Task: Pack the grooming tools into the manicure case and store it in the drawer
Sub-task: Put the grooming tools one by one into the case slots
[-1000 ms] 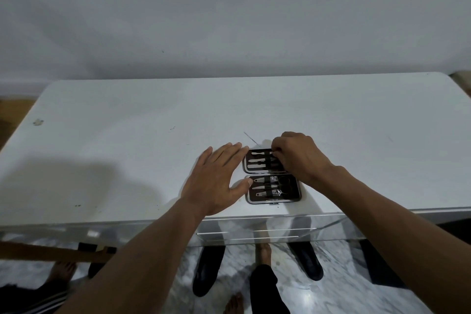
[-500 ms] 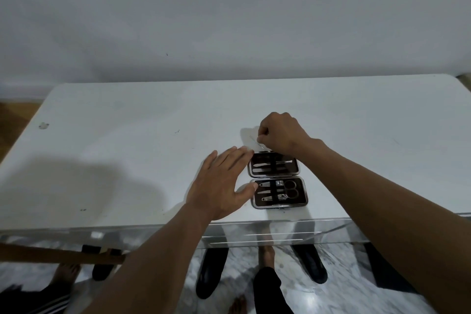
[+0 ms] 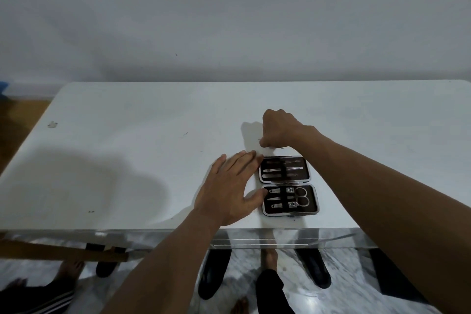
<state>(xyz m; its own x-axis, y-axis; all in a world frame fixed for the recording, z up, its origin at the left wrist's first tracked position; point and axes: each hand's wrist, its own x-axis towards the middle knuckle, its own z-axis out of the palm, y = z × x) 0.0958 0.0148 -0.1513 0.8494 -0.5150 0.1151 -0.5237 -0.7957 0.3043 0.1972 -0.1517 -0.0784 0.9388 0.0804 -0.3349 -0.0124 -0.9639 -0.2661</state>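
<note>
Lying open on the white rectangular tabletop (image 3: 127,135), close to its near edge and right of centre: a dark brown hinged manicure case with a silver rim (image 3: 312,208), both halves flat and face up, one beyond the other. In the far half, several slim silver tools tucked side by side under a black strap (image 3: 282,169). In the near half, small silver scissors (image 3: 300,196) at the right and silver nail clippers (image 3: 275,206) at the left, seated in their loops. Just left of the case, the left hand (image 3: 229,186), palm down and low over the table, gripping nothing, fingers straight and together, fingertips (image 3: 257,158) at the far half's left corner, thumb against the left rim of the near half. Just beyond the far edge of the case, the right hand (image 3: 280,129), knuckles up, fingers curled and pinching a thin silver metal tool (image 3: 260,139), with only its fine ends poking out left and right of the fist; too small to tell which kind. Under the near edge of the table, a glossy reflective drawer front (image 3: 260,242) with a thin horizontal line across it. Further down, a pale marbled floor and a pair of black shoes (image 3: 214,273).
</note>
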